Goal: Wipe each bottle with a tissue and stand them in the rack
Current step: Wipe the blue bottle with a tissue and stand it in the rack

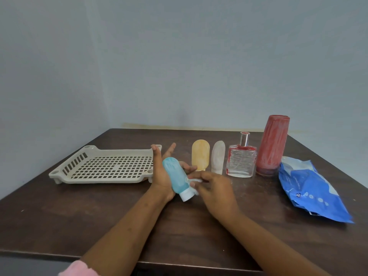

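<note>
Streaky pale-blue bottle (175, 176), white cap (187, 195) lowest, gripped in left hand (159, 176) just beside the rack (99, 180); right hand (217, 190) pinching a mostly hidden tissue (194, 180).

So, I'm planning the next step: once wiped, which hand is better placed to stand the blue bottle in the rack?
Probably the left. The left hand holds the blue bottle and is next to the rack; the right hand pinches the tissue and lies farther from the rack.
</note>
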